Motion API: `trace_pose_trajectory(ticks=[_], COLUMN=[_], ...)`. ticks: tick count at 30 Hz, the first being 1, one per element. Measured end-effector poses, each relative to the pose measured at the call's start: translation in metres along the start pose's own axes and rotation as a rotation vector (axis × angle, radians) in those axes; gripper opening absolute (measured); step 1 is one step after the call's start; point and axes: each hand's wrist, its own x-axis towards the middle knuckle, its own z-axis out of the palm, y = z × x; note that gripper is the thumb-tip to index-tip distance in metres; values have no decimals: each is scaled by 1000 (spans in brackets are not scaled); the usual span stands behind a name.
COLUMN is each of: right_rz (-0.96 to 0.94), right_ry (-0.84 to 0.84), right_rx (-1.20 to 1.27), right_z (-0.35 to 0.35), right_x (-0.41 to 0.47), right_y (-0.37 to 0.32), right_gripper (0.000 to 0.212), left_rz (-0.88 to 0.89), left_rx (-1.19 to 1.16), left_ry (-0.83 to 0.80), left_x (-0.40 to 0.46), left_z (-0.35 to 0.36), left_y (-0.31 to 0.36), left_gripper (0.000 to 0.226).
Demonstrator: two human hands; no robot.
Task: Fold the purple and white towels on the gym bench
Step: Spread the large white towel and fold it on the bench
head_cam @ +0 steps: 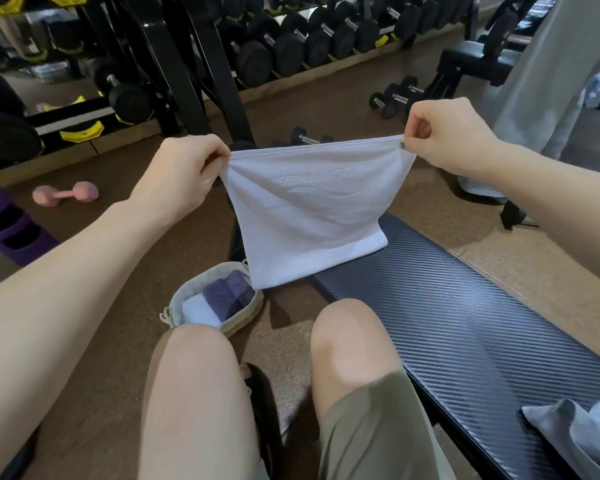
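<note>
In the head view, the only one, a white towel (pixel 312 216) hangs in the middle of the frame, held up by its two top corners. The left hand (pixel 179 174) pinches the top left corner between thumb and curled fingers, and the right hand (pixel 451 136) pinches the top right corner the same way. The top edge is pulled taut and runs almost level across the frame, rising a little toward the right hand. The cloth drops from that edge toward the lower middle of the frame, so its long axis looks to run top to bottom, though the wide lens makes this uncertain. The lower right corner touches or nearly touches the far end of the bench (pixel 465 306), whose dark ribbed pad runs from centre frame to the lower right.

As for progress, a basket (pixel 187 299) on the floor, lower centre left, holds a folded purple towel (pixel 227 294) and a folded white one (pixel 200 311) side by side, so some towels seem finished. The towel in the hands looks doubled, with more folding likely to come. A crumpled pale cloth (pixel 575 441) lies on the bench at the lower right corner of the frame and appears unfolded, so it probably remains to be done.
</note>
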Motion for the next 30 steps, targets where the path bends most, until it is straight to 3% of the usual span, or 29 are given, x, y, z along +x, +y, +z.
trace_pose_trajectory(ticks=[9,15,23,30], right_rz=[-61,-68,105,224], right_ry=[22,12,32,142], right_rx=[-23,-154,-13,-29], right_z=[-2,3,7,22], right_x=[-1,3,4,30], right_y=[1,-2,-3,14], right_gripper=[13,20,12,12], left_rz=[-6,16,22,-47], left_rx=[-4,136,269,323], left_ry=[-13,-4,-52,-34], left_x=[2,10,30,75], left_z=[-1,3,16,50], left_y=[5,6,12,17], left_gripper=[21,31,28,22])
